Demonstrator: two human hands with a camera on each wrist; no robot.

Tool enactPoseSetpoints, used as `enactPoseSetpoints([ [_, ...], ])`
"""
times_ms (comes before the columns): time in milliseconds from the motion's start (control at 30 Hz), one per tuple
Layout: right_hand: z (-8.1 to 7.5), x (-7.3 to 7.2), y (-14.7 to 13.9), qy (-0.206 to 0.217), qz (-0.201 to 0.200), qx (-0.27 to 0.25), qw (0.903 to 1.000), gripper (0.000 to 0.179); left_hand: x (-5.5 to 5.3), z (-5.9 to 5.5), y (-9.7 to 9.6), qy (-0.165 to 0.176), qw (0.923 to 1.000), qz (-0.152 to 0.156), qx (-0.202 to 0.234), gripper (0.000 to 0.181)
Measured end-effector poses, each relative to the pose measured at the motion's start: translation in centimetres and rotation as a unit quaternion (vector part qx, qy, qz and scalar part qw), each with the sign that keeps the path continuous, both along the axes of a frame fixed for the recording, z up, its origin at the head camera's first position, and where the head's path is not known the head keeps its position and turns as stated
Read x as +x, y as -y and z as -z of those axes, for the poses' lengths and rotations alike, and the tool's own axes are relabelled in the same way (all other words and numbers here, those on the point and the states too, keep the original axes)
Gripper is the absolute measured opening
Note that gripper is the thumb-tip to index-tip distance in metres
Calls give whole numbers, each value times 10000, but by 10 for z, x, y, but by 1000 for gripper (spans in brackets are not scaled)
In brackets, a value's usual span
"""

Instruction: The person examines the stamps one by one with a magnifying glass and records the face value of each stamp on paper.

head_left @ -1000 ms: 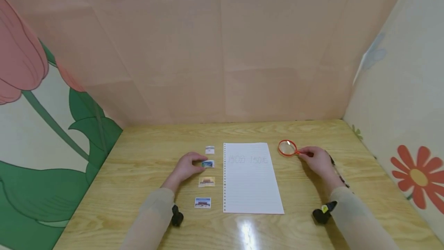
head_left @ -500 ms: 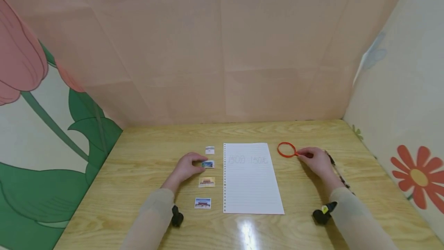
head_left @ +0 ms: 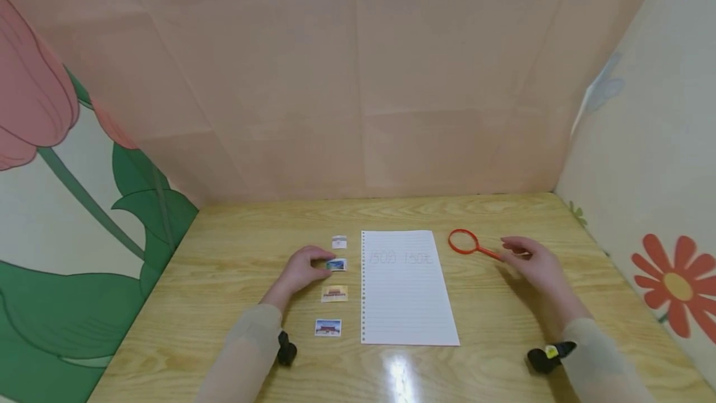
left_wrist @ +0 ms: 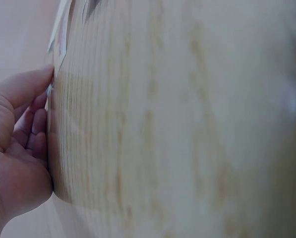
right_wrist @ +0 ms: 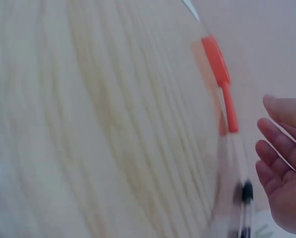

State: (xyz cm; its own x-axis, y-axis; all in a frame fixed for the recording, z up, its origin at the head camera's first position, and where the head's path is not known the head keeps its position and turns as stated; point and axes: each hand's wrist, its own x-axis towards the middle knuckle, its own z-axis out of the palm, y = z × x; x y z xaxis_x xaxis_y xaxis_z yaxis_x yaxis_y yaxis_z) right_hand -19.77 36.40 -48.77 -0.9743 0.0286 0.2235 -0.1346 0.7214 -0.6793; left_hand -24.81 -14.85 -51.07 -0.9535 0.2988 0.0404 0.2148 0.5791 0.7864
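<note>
Two groups of faint outlined characters cross the upper part of the lined sheet (head_left: 408,303) — each seems to begin "150", though the rest is too pale to read for sure. Left of it on the wood-grain table (head_left: 184,303), from far to near, come a pale card (head_left: 339,242), a blue-green landscape card (head_left: 338,265), a yellow building card (head_left: 334,293) and a blue-sky building card (head_left: 327,328), their print too small to read. The left hand (head_left: 302,270) pinches the landscape card by its edges between thumb and finger, as it did half a second ago. The right hand (head_left: 537,264), which then held the handle of the red magnifying glass (head_left: 477,246), has drawn back; its grip is released, fingers loosely bent just beside the handle's end. The magnifying glass lies right of the sheet — ring toward the paper, whole handle now showing.
</note>
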Motion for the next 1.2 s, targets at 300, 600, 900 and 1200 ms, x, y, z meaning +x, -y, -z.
enactPoseSetpoints([
  [300,0,12,-31,-118,348,305,9989,45,0,0,0,-36,10000,26,12,32],
  [600,15,10,-52,339,455,234,9981,57,-1,1,-1,-188,9997,84,92,32],
  [900,23,8,-61,7,333,599,9976,54,0,-1,0,-162,9998,46,106,33],
  [1200,26,7,-62,-195,188,717,9971,50,0,0,0,-120,9999,17,58,32],
])
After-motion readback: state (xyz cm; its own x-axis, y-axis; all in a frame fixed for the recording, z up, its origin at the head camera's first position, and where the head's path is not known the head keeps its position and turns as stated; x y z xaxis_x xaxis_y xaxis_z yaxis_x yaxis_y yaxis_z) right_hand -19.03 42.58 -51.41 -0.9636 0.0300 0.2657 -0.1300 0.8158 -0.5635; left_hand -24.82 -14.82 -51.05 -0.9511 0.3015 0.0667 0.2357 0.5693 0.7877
